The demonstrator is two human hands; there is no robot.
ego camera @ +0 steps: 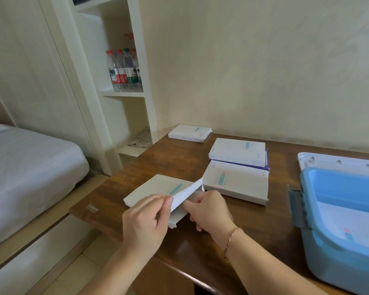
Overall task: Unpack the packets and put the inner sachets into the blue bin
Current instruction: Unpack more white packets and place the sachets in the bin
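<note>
Head: both grips [177, 209] on packet flap [188, 193]

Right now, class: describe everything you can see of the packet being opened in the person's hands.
The packet is a flat white carton, seemingly cardboard, with a teal label strip. It lies on the wooden table near its front edge, end flap lifted open. The left hand pinches the raised flap; the right hand holds the open end. Its contents are not visible.

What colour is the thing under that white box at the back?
Purple. It peeks out under the white box as a purple edge, seen from the head camera.
</note>
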